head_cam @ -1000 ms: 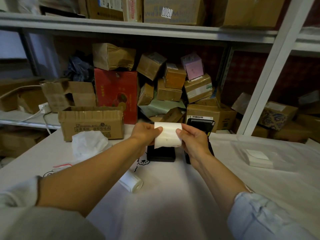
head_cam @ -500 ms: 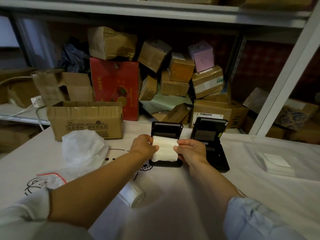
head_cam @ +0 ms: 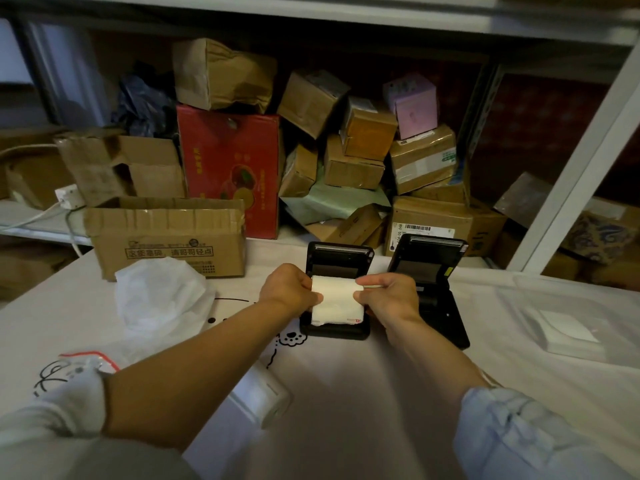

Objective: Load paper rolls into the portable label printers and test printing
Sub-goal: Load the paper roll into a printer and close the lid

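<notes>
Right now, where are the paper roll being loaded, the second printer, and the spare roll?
paper roll (head_cam: 337, 301), head view, middle of white paper.
second printer (head_cam: 453, 317), head view, black base.
spare roll (head_cam: 263, 396), head view, its side.

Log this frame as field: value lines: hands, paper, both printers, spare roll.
left hand: grips left end of paper roll
right hand: grips right end of paper roll
paper roll: white, held over left printer's open bay
left printer: black, lid open, on table
right printer: black, lid open, no paper visible
spare roll: white, lies on table under left forearm
</notes>
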Demonstrator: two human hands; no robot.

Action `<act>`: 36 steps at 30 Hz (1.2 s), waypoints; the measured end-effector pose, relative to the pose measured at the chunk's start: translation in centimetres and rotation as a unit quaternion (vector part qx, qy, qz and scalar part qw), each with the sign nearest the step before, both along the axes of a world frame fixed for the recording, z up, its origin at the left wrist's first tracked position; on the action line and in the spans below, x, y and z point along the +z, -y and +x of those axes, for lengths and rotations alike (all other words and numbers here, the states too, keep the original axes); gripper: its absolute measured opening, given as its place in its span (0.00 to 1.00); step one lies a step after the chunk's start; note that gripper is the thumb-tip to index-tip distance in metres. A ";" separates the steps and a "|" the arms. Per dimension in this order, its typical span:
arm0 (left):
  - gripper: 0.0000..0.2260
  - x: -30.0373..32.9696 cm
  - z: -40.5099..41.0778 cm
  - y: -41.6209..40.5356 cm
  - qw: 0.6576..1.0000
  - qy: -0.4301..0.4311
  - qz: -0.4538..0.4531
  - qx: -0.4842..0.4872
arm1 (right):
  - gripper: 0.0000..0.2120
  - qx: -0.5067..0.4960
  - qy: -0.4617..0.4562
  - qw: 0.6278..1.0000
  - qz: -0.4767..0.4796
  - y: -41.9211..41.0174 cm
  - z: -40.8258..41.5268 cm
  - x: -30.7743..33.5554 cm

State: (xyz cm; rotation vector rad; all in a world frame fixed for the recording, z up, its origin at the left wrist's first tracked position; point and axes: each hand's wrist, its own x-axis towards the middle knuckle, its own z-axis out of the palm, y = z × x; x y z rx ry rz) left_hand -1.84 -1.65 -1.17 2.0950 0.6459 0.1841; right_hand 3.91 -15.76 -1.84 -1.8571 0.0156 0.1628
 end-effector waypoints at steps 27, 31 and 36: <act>0.14 -0.9 -0.5 0.4 0.887 0.028 0.438 -0.146 | 0.15 0.044 0.138 0.945 -0.294 -0.9 -0.7 -0.3; 0.18 -0.4 -1.1 0.3 0.888 0.002 0.424 -0.180 | 0.19 0.086 0.111 0.946 -0.292 -0.6 -0.7 0.1; 0.21 -0.5 -2.9 -0.4 0.887 0.012 0.416 -0.200 | 0.18 0.102 0.107 0.947 -0.284 -0.1 -1.4 0.5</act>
